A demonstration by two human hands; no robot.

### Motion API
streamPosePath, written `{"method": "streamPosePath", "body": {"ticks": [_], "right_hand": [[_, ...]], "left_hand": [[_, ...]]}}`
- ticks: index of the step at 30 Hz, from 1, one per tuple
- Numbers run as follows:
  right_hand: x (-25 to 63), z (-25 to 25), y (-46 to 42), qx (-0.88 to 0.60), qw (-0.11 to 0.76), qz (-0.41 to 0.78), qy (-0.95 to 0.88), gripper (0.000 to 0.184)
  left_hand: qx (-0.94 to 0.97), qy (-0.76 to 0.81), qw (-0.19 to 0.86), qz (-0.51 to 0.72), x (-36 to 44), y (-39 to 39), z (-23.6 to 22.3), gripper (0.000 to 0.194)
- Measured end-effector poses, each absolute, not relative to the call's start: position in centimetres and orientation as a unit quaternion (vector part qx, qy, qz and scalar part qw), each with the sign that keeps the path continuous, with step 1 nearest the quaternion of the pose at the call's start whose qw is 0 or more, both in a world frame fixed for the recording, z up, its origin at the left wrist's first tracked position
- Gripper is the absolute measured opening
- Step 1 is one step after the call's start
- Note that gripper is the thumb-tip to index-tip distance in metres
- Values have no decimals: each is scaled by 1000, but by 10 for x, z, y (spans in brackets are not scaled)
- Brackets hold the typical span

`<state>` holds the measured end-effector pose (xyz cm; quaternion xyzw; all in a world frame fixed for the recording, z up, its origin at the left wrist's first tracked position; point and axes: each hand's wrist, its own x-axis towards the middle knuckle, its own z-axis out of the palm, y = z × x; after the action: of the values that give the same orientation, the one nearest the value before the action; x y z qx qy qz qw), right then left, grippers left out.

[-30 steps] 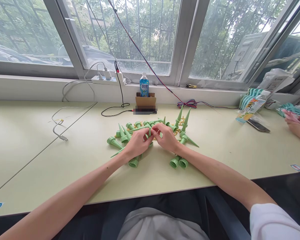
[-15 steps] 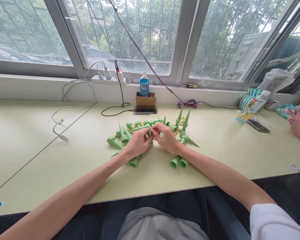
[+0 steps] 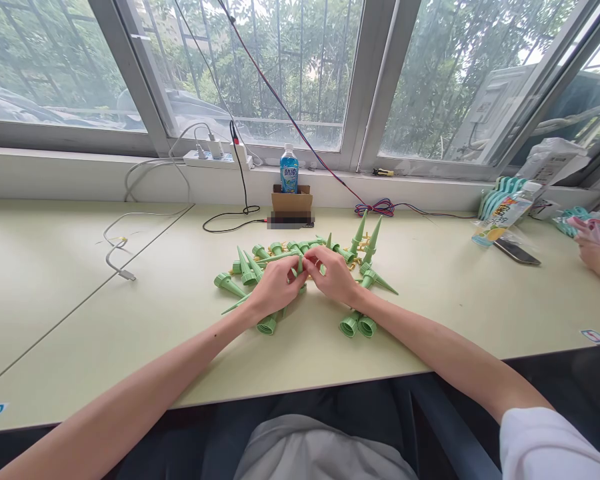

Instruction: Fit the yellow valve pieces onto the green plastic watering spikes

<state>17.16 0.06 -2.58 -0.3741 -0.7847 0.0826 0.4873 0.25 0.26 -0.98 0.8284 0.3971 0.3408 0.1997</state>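
I have one green plastic spike (image 3: pixel 300 265) between my two hands, in front of me above the tabletop (image 3: pixel 420 293). My left hand (image 3: pixel 271 288) is curled in around it, fingers bent and thumb closing from the near side, so little gap is left in that grip. My right hand (image 3: pixel 333 275) meets it from the other side, thumb and forefinger drawn together in a pinch at the spike; the fingertips cover the contact, and I cannot tell whether they grip the spike itself, have a smaller part, or only touch it.

The spike lies just right of my left fingers and just left of my right fingertips. What shows of it is a narrow strip that seems to run roughly up and down in my view, crosswise to the line between my hands; which end is the tip I can't make out. Neither hand is clearly nearer, since both are at it.

More of the same lie around: loose spikes (image 3: pixel 227 285) by my left wrist, two upright spikes (image 3: pixel 373 241) with points up beyond my right hand, yellow plastic pieces (image 3: pixel 365 243) beside those, and two threaded sockets (image 3: pixel 349 326) with their mouths toward me, just beside my right forearm. Behind the pile stands a blue bottle (image 3: pixel 289 175) at a small cardboard box (image 3: pixel 291 200).
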Motion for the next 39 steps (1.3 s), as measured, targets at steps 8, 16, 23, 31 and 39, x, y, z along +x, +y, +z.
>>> {"method": "streamPosePath", "body": {"ticks": [8,16,23,31,39], "right_hand": [[172,-26,0,-374,486,85,-785,12],[171,-25,0,-377,486,88,-783,12],[172,-26,0,-378,483,85,-785,12],[172,-27,0,-380,477,87,-788,12],[173,-28,2,-380,469,89,-792,12]], "left_hand": [[830,396,200,339,3,3,-9,24],[833,391,194,341,2,4,-10,25],[832,393,195,341,2,3,-10,24],[833,392,195,340,2,2,-10,25],[832,395,196,335,2,2,-10,25]]}}
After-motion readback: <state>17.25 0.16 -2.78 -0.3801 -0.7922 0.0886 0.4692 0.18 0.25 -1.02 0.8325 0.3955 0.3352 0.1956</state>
